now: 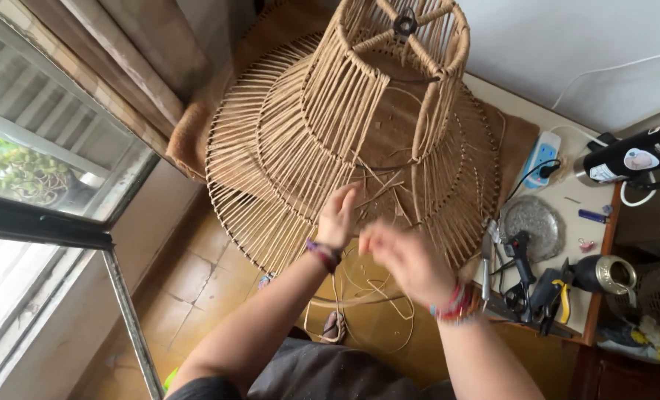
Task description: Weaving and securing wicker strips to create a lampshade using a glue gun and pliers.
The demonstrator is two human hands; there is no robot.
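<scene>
A large tiered lampshade frame (pixel 322 126) wrapped in tan rattan cord hangs in front of me, wide at the bottom and narrow at the top. My left hand (pixel 339 218) reaches up to its lower ring with fingers on the cords. My right hand (pixel 404 259) is blurred just below the rim, fingers pinched on a thin strand of cord (pixel 374 292) that loops down loosely. Both wrists wear beaded bracelets.
A window (pixel 41 170) is at the left. A side table (pixel 567 200) at the right holds a glue gun (pixel 521 255), pliers (pixel 560 296), a power strip (pixel 541 159), a round metal dish (pixel 531 218) and a brass pot (pixel 608 274). Tiled floor lies below.
</scene>
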